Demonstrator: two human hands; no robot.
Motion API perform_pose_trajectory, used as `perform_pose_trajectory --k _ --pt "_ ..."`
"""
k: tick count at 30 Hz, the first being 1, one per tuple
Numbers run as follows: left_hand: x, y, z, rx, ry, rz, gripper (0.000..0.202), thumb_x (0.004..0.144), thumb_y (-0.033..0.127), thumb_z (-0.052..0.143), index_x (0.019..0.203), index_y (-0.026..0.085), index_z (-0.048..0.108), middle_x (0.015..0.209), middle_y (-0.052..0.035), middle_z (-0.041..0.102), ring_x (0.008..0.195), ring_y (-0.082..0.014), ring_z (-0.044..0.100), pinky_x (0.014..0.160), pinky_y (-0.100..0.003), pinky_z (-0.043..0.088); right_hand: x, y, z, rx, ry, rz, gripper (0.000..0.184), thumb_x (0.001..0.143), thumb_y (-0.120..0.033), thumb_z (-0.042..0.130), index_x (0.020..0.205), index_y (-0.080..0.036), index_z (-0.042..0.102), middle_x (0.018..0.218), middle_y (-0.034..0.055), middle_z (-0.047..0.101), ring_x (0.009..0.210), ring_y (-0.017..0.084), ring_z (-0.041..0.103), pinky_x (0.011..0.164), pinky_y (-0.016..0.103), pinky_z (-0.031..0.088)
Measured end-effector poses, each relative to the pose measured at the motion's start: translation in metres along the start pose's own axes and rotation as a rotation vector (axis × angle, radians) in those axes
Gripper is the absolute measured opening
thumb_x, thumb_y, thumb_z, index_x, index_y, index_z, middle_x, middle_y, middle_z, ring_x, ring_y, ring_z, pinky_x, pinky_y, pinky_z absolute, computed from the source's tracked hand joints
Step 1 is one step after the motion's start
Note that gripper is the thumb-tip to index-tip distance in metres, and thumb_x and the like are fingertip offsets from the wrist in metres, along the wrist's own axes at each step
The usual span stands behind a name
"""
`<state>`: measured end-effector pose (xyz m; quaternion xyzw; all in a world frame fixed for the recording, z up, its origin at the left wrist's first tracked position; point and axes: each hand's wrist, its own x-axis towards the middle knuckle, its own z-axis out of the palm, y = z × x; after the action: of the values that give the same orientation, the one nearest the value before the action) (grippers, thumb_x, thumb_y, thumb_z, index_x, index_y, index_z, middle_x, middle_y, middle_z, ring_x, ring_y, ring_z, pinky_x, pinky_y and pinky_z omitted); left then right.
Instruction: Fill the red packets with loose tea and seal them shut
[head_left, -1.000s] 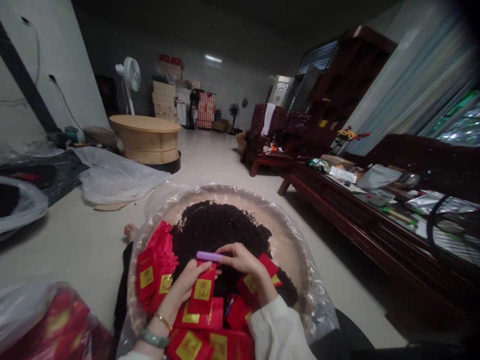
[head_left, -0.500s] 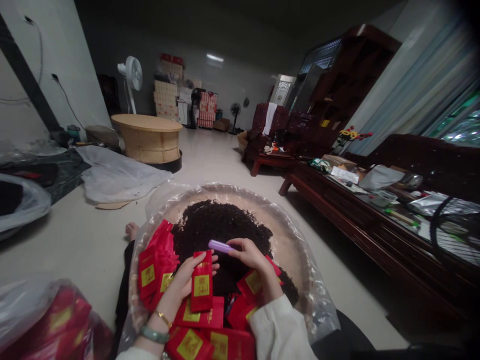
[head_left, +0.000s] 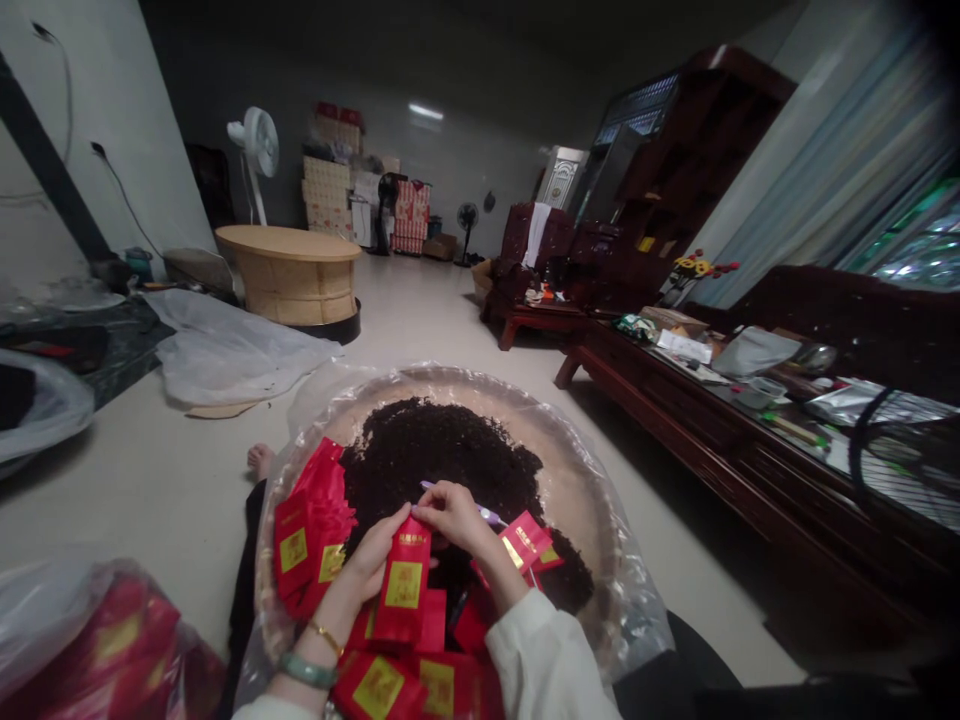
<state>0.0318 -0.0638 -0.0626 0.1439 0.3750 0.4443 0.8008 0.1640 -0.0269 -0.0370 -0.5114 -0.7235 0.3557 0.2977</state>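
Note:
My left hand [head_left: 373, 553] is closed around a small red packet [head_left: 407, 575] with a gold label, held upright above other packets. At its top edge, the fingers of my right hand [head_left: 452, 515] pinch the packet beside my left thumb. A slim purple stick-shaped tool [head_left: 491, 516] lies across behind my right hand, partly hidden by the fingers. Beneath both hands, dark loose tea-like leaves [head_left: 442, 440] are heaped in a round, plastic-lined basket tray [head_left: 574, 450]. Red packets [head_left: 379, 688] lie at its near side, and more packets [head_left: 315, 530] are piled at its left.
A clear bag of red packets [head_left: 112, 640] sits at lower left. Plastic sheeting [head_left: 232, 345] lies on the floor near a round bamboo stand [head_left: 292, 280]. A long dark wooden table [head_left: 675, 430] with clutter runs along the right, with a black fan [head_left: 900, 450] at its near end.
My right hand has moved left to the packet's top edge, with the purple tool turned back behind the fingers. A red packet near my right wrist now sits tilted higher.

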Motion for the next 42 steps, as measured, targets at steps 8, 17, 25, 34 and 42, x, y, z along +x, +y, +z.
perform_pose_trajectory --k 8,17,25,34,42 --pt "-0.003 -0.002 0.002 0.136 0.043 0.023 0.03 0.082 0.04 0.059 0.089 0.011 0.063 0.051 -0.0027 0.066 0.044 -0.0174 0.064 0.053 -0.032 0.057 -0.003 -0.002 0.001 -0.055 -0.086 -0.135 0.007 0.076 -0.014 0.065 0.07 -0.017 0.067 0.068 -0.0017 0.056 0.068 0.012 0.054 0.062 0.02 0.039" --pt "-0.008 0.001 -0.001 0.316 -0.153 -0.004 0.044 0.072 0.043 0.069 0.1 0.01 0.059 0.078 -0.0128 0.073 0.052 -0.0201 0.068 0.048 -0.028 0.054 0.002 0.015 -0.018 0.08 0.036 -0.038 0.012 0.079 -0.021 0.056 0.068 -0.017 0.061 0.067 -0.0008 0.058 0.062 0.011 0.051 0.055 0.02 0.04" --pt "-0.008 0.003 -0.006 0.423 -0.248 0.019 0.044 0.065 0.033 0.077 0.099 0.01 0.061 0.089 -0.0147 0.072 0.058 -0.0153 0.068 0.051 -0.021 0.053 0.002 0.039 -0.051 0.097 0.136 0.036 0.026 0.082 -0.039 0.047 0.066 -0.018 0.05 0.06 -0.0033 0.05 0.057 0.011 0.045 0.05 0.02 0.036" --pt "-0.01 -0.003 -0.003 0.546 -0.315 -0.003 0.039 0.067 0.036 0.074 0.092 0.008 0.062 0.085 -0.0163 0.072 0.052 -0.0166 0.067 0.042 -0.02 0.049 -0.008 0.023 -0.057 -0.037 0.103 0.03 0.032 0.08 -0.04 0.053 0.057 -0.017 0.053 0.052 -0.004 0.049 0.051 0.009 0.041 0.049 0.02 0.03" --pt "-0.008 -0.001 -0.005 0.6 -0.361 -0.012 0.041 0.067 0.034 0.071 0.099 0.01 0.064 0.09 -0.015 0.072 0.055 -0.015 0.067 0.045 -0.019 0.047 -0.024 0.032 -0.092 0.039 0.29 0.09 0.035 0.075 -0.048 0.055 0.057 -0.017 0.055 0.051 -0.002 0.051 0.05 0.011 0.043 0.047 0.022 0.033"
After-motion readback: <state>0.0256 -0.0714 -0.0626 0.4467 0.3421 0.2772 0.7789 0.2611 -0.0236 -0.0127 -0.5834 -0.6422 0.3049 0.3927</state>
